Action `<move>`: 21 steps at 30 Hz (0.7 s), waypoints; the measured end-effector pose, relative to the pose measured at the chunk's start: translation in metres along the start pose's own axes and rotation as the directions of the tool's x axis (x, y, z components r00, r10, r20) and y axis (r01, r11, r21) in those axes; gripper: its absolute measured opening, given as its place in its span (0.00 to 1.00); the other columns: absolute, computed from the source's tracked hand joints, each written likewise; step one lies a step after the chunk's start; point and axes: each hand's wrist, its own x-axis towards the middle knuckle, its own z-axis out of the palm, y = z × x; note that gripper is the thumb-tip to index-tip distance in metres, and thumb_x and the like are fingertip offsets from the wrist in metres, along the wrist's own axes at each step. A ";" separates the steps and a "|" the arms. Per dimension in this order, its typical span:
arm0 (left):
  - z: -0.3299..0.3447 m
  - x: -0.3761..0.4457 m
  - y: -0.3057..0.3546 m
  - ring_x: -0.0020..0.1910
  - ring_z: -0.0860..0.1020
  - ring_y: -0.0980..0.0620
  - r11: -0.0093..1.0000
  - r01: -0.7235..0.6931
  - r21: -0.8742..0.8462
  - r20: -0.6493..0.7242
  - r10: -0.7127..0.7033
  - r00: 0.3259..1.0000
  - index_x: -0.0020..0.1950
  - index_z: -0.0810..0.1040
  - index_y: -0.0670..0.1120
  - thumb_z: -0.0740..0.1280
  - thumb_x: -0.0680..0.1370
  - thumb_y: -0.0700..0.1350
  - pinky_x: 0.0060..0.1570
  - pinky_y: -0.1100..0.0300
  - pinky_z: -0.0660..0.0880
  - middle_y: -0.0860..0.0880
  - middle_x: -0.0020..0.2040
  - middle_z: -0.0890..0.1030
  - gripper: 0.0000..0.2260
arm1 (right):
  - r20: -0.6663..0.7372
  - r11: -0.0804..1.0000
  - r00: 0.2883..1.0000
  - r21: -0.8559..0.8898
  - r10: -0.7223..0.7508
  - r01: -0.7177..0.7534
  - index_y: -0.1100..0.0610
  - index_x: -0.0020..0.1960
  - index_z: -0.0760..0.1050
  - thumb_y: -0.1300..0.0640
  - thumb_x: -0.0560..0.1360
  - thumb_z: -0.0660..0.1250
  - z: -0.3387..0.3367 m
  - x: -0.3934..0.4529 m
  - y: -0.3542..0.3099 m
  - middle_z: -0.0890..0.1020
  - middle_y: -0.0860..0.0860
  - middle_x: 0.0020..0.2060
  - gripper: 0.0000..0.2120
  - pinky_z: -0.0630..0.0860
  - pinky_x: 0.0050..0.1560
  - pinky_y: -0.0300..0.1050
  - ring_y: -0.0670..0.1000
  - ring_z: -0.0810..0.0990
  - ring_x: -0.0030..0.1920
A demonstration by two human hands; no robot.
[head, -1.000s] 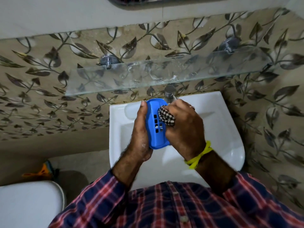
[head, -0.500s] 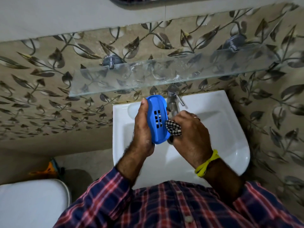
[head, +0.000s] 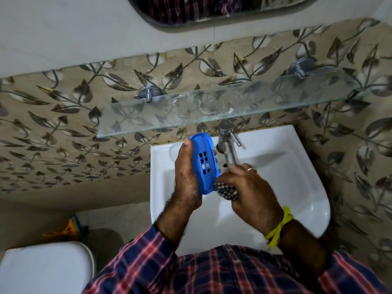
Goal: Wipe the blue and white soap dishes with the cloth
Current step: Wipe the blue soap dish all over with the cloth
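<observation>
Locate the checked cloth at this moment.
In the head view it sits centre frame, bunched in the right hand, against the lower end of the blue soap dish held by the left hand, above the white basin.

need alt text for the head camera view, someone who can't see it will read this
Over a white sink, a person's left hand holds a blue soap dish on edge while the right hand grips a checked cloth against its lower end. A metal tap and a glass shelf sit behind, on a leaf-patterned wall.
</observation>
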 end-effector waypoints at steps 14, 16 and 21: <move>0.000 -0.002 -0.012 0.46 0.80 0.55 0.869 -0.392 0.304 0.037 0.400 0.916 0.61 0.76 0.54 0.74 0.70 0.60 0.49 0.47 0.81 0.57 0.48 0.81 0.23 | 0.027 0.980 0.994 0.176 -0.104 0.098 0.51 0.49 0.83 0.71 0.70 0.67 0.013 0.001 0.004 0.79 0.46 0.45 0.18 0.75 0.50 0.46 0.54 0.76 0.50; -0.003 0.001 -0.010 0.45 0.79 0.56 0.867 -0.392 0.307 0.012 0.408 0.913 0.59 0.77 0.56 0.74 0.70 0.60 0.48 0.48 0.80 0.58 0.47 0.80 0.21 | 0.021 0.966 0.986 0.207 -0.164 0.157 0.50 0.49 0.83 0.70 0.69 0.66 0.014 0.001 0.003 0.79 0.45 0.44 0.18 0.74 0.51 0.45 0.53 0.77 0.49; -0.007 -0.002 -0.013 0.46 0.82 0.47 0.938 -0.206 0.278 -0.116 0.246 0.962 0.57 0.80 0.53 0.72 0.64 0.68 0.50 0.41 0.81 0.47 0.48 0.85 0.28 | 0.044 0.997 0.997 0.040 -0.067 0.065 0.52 0.48 0.85 0.74 0.68 0.67 0.017 0.013 0.032 0.80 0.48 0.46 0.20 0.76 0.54 0.44 0.53 0.79 0.52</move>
